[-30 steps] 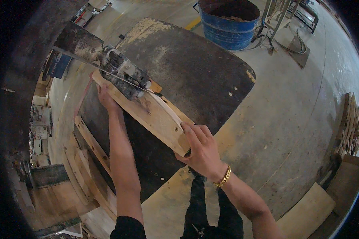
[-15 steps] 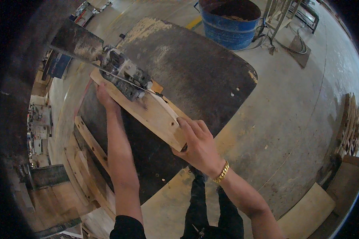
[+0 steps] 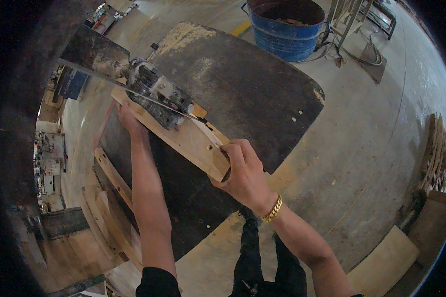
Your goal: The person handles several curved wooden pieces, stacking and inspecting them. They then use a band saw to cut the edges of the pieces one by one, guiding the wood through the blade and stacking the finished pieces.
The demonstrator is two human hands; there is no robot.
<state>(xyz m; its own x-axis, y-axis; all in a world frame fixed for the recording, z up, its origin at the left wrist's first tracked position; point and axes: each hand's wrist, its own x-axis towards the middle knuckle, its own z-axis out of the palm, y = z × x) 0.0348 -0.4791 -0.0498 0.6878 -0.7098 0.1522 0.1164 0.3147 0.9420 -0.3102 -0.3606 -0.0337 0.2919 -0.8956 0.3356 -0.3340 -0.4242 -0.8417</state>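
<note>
A long pale wooden board lies slantwise on the dark table of what looks like a band saw. Above it sits the saw's dusty blade guide, with the thin blade band stretching past it. Along the board's right edge runs a narrow strip, split off by a dark cut line. My left hand grips the far left edge of the board, its fingers partly hidden. At the near end, my right hand pinches the board, thumb beneath and fingers over the strip side.
Several cut wooden pieces lean at the table's left side. A blue metal tub with scraps stands beyond the table. Cables lie on the floor behind it. Stacked wood strips and a plywood sheet are at the right.
My right hand and the board's near end have shifted slightly forward and left toward the blade guide. My left hand keeps its hold. The view has moved a little.
</note>
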